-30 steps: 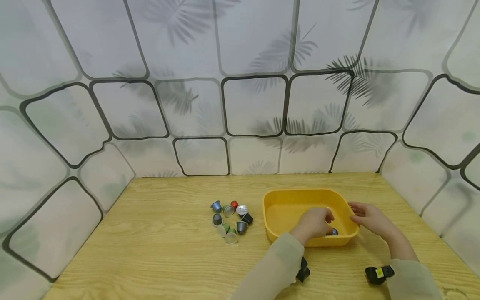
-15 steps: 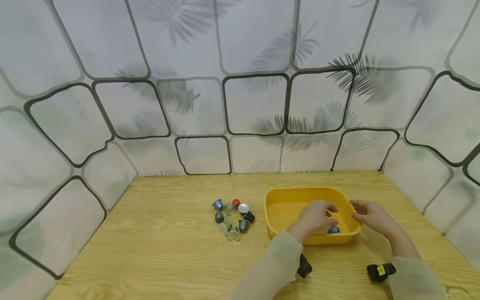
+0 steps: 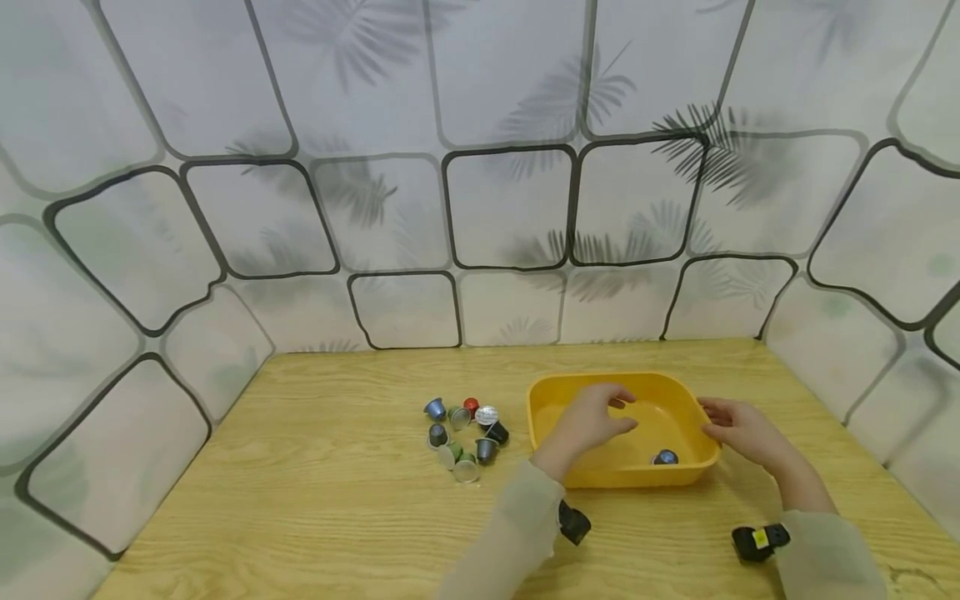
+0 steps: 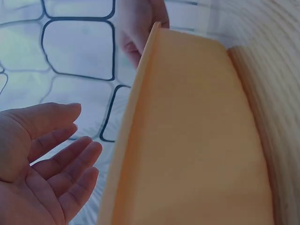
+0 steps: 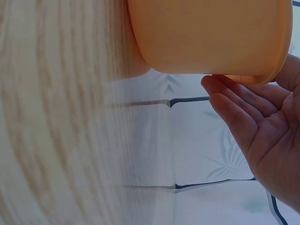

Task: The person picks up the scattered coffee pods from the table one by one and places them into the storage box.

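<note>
A yellow plastic tray [image 3: 630,478] stands on the table toward the right. Inside it, near the front right corner, lies a blue coffee capsule [image 3: 665,457]. My left hand [image 3: 588,421] hovers over the tray's left half, fingers loosely spread and holding nothing. In the left wrist view the palm and relaxed fingers [image 4: 70,173] show beside the tray's rim. At the tray's right end my right hand [image 3: 742,435] holds the rim. The right wrist view has its thumb passing over the rim and its other fingers [image 5: 234,112] along the outer wall.
Left of the tray, several coffee capsules lie in a loose ring: a blue one [image 3: 435,408], a red one [image 3: 471,406], a black one [image 3: 497,432], a grey one [image 3: 486,450] and greenish ones. Patterned cloth walls [image 3: 510,308] border the wooden table [image 3: 315,500] behind and at both sides.
My left hand has let go of the blue capsule in the tray, then risen and moved left, leaving the capsule in plain view. The right hand stays at the rim.
</note>
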Tool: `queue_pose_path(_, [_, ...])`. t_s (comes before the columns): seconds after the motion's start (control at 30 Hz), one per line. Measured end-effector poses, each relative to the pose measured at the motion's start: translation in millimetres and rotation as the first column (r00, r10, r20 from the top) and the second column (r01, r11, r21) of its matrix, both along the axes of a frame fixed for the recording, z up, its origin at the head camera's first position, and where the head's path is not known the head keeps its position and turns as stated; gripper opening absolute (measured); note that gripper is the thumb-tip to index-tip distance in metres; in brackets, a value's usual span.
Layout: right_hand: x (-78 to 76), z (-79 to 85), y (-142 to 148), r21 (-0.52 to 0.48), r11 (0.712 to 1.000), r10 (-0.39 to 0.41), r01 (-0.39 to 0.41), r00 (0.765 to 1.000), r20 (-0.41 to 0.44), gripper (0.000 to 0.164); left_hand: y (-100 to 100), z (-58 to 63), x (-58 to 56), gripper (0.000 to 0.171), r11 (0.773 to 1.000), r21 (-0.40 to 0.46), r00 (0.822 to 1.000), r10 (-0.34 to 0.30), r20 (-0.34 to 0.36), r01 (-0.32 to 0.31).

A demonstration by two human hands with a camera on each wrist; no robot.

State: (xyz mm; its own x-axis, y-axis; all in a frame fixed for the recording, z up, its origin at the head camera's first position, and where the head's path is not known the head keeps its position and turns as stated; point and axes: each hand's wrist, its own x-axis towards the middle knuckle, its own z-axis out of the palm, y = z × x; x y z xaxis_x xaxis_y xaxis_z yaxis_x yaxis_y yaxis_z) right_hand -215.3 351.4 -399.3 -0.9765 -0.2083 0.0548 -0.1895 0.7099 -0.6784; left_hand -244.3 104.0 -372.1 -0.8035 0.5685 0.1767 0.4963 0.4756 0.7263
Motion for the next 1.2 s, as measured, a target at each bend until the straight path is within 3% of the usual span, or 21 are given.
queue_pose_path(0.27, [-0.1,-0.9,0.8,0.008,1.000,-0.012,0.012,1.000,0.005,0.048,-31.8,4.1,-5.8,0.027,0.996,0.084,1.000,0.028,-0.014,-0.027])
queue_pose_path(0.73, [0.3,-1.3,0.4,0.010,1.000,-0.012,0.012,1.000,0.011,0.049,-92.9,4.8,-7.4,0.028,0.994,0.059,0.990,0.095,-0.105,-0.089])
queue_pose_path(1.0, [-1.0,-1.8,1.3,0.011,1.000,-0.020,0.020,1.000,0.007,0.049,-127.9,1.1,-9.0,0.029,0.991,0.036,0.987,0.133,-0.095,-0.130])
queue_pose_path(1.2, [0.0,-1.2,0.2,0.013,1.000,-0.022,0.022,1.000,0.012,0.049,-151.6,0.5,-8.9,0.029,0.990,0.025,0.981,0.144,-0.131,-0.142])
